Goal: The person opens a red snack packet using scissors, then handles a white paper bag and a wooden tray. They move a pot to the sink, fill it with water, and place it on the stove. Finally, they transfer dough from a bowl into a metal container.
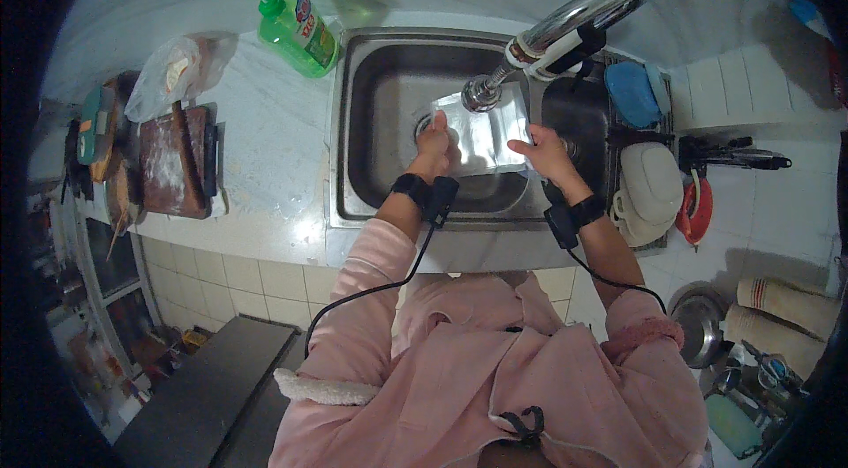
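Observation:
Over the large basin of the stainless steel sink [381,193], a shiny silver rectangular piece [487,147], sheet-like or a shallow tray, lies between my hands under the faucet's spray head [481,94]. My left hand [434,145] grips its left edge, thumb up and the other fingers mostly hidden. At the right edge, my right hand [551,155] holds it with the thumb on top and fingers around the side. I cannot make out whether water is running. Both wrists wear black straps with cabled devices.
A green soap pump bottle [298,34] stands behind the sink's left corner. Left on the counter are a floury wooden board [165,170], a rolling pin [187,160] and a plastic bag [169,77]. A rack at right holds a blue container [633,95] and cream dishes [652,180].

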Available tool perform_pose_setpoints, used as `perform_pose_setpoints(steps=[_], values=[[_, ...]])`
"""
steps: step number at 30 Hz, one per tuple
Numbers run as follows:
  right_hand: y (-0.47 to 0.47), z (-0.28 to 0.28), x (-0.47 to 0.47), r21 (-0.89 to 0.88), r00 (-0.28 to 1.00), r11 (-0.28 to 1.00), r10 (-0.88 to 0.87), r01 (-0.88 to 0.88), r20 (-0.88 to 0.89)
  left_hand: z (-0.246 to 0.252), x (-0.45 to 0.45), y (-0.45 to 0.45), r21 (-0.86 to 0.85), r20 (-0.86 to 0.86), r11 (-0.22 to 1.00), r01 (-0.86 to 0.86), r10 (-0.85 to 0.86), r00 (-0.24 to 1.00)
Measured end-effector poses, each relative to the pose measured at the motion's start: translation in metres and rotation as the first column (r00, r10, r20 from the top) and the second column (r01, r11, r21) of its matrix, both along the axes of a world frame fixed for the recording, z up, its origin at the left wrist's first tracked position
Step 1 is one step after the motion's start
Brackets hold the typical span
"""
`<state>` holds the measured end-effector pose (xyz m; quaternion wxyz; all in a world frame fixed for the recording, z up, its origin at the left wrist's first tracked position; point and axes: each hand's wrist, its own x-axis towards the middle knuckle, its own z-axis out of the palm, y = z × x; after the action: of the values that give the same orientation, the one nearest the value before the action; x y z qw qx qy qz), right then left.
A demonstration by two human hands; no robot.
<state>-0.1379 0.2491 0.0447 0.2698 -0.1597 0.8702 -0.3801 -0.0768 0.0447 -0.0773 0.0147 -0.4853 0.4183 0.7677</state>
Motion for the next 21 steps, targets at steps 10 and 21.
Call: perform_pose_setpoints(steps=[10, 21], values=[[0.003, -0.025, -0.005, -0.035, 0.990, 0.990, -0.140, 0.140, 0.019, -0.006, 0.011, -0.023, 0.298, -0.374, 0.941, 0.163, -0.042, 0.926], [-0.043, -0.055, -0.028, -0.377, 0.983, 0.909, -0.174, 0.180, 0.050, 0.069, 0.044, -0.046, 0.060, -0.278, 0.992, 0.112, -0.091, 0.956]])
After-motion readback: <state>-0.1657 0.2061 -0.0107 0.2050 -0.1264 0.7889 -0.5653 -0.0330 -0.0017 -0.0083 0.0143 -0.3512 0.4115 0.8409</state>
